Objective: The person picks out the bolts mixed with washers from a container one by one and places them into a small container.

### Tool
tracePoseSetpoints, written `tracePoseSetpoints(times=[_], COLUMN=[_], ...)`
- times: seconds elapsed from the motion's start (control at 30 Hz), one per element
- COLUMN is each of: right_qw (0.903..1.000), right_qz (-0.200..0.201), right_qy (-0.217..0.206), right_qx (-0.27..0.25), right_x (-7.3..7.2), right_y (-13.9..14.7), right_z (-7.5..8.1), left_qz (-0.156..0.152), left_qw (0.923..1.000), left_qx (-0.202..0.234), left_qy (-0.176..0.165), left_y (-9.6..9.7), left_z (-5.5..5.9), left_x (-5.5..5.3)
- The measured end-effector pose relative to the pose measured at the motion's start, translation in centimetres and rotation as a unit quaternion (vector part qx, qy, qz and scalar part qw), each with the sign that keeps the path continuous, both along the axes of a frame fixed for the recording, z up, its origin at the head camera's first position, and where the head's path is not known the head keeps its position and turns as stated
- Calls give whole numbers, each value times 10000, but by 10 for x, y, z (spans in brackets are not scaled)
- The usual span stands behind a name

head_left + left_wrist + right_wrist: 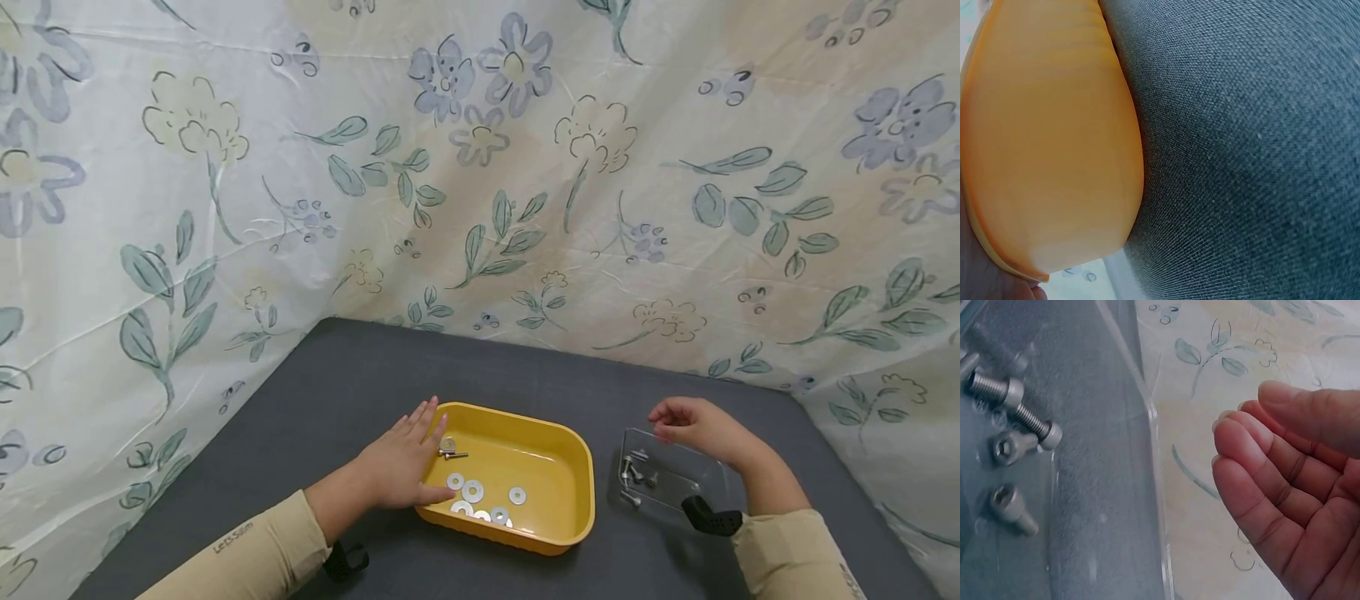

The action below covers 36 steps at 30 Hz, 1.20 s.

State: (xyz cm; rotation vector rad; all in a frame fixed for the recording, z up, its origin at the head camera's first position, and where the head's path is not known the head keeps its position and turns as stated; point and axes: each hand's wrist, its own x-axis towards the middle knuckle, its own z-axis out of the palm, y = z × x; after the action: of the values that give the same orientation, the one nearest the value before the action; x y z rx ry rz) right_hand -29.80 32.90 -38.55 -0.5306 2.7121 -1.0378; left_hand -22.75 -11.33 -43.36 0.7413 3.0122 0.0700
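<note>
My left hand (397,462) rests on the left rim of a yellow tray (547,454), with fingers straight along its edge and the thumb over the near side. Inside that tray lie several flat washers (472,491) and a small screw (455,456) near the left end. In the left wrist view the tray's outer wall (1054,150) fills much of the picture. Above the far side of a clear plastic box (678,482) hovers my right hand (705,429), fingers loosely bent and nothing between them. Several socket-head bolts (1007,506) lie in the clear box.
Both containers stand on a dark grey tabletop (360,367). A floral curtain (480,192) hangs behind and along the sides. Black straps sit at the left wrist (347,560) and the right wrist (712,517).
</note>
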Motion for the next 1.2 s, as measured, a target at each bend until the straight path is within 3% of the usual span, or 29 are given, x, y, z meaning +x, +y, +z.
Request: tracePoseSetpoints(times=[0.47, 1.2], right_qw=[9980, 9876], right_qz=[573, 1501], right_qy=[228, 468], right_qx=[-156, -40], right_x=[4, 4], right_y=[-30, -131], right_z=[20, 21], left_qz=[-20, -67], left_qw=[10000, 9999], left_qx=[4, -12], left_qy=[82, 132], left_y=[-4, -8], left_z=[-2, -5], left_x=[2, 4])
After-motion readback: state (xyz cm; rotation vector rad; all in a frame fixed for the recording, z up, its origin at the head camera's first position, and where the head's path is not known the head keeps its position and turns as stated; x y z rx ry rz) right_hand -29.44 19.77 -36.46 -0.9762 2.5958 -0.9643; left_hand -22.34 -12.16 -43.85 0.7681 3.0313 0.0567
